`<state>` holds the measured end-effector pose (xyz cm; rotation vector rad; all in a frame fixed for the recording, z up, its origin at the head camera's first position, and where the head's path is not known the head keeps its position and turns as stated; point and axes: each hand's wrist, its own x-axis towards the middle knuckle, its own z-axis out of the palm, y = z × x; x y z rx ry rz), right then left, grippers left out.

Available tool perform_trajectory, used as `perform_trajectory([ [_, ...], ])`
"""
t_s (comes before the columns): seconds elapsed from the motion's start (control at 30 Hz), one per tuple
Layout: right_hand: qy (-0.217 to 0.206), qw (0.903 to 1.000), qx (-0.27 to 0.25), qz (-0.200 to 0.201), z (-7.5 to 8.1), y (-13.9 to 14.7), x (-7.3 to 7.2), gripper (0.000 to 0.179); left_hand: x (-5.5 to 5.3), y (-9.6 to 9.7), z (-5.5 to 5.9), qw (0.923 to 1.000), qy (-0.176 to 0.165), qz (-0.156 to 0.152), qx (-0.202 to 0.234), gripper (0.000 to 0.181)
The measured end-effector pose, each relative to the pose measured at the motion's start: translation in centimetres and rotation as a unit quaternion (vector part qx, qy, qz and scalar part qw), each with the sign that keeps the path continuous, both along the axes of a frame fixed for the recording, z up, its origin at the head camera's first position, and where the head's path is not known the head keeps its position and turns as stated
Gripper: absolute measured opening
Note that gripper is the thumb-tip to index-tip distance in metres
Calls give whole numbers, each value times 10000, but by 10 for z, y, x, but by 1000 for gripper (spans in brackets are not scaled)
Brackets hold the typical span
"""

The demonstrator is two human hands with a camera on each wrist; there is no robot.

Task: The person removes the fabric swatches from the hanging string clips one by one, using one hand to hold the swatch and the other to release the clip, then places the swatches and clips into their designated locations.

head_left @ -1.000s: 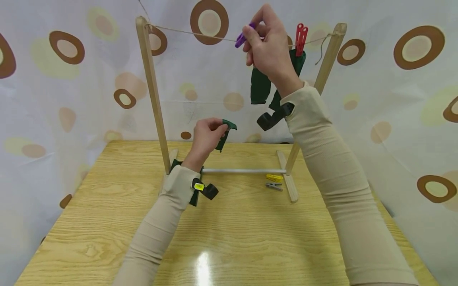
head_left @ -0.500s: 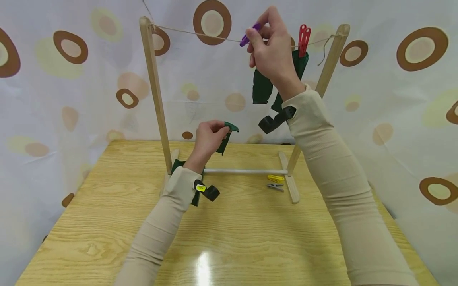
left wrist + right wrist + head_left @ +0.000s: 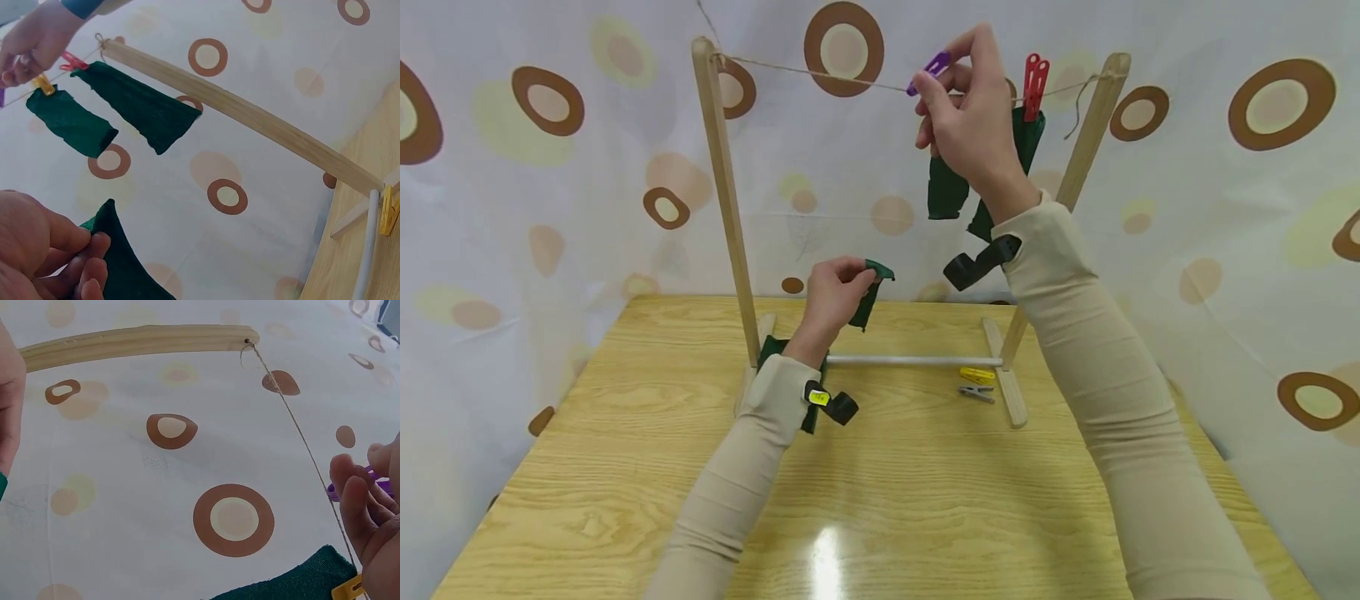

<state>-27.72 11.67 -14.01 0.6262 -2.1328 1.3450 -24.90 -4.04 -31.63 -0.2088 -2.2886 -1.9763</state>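
Note:
High at the string line (image 3: 805,72), my right hand (image 3: 972,125) pinches a purple clothespin (image 3: 934,67) between thumb and fingers. Its tip is right at the string, also in the right wrist view. Lower down and to the left, my left hand (image 3: 833,293) pinches a corner of a dark green cloth (image 3: 125,269), which hangs from the fingertips. Two more green cloths hang on the line: one (image 3: 72,122) under an orange-yellow clothespin (image 3: 44,84), the other (image 3: 137,106) under a red clothespin (image 3: 1036,87). In the head view, my right hand hides the orange-yellow clothespin.
Two wooden posts (image 3: 727,192) hold up the string, joined low by a metal rod (image 3: 910,361). Near the right foot lie a yellow clothespin (image 3: 977,375) and a grey clothespin (image 3: 976,392). Another green cloth (image 3: 771,347) lies at the left foot, partly behind my left wrist.
My right hand has lowered slightly and turned, so the purple clothespin stands at a different tilt by the string. My left hand stays nearly still with the green cloth.

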Motion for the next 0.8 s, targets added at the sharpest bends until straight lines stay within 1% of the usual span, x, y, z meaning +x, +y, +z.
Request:
perform_trajectory([
  [0.2, 131, 9998, 127, 69, -3, 4, 3, 34, 1, -5, 1, 9997, -1, 71, -253, 20],
  [0.3, 133, 9997, 158, 144, -4, 8, 6, 33, 0, -9, 1, 9996, 10, 85, -281, 20],
  [0.5, 138, 9988, 146, 436, -10, 11, 12, 33, -1, -12, 1, 9996, -80, 50, -283, 21],
  [0.63, 173, 9981, 259, 523, -13, 11, 15, 35, -1, -13, 2, 9996, -101, 16, -252, 21],
  [0.8, 162, 9972, 373, 627, -18, 12, 20, 33, 0, -12, 1, 9996, -149, -34, -248, 20],
])
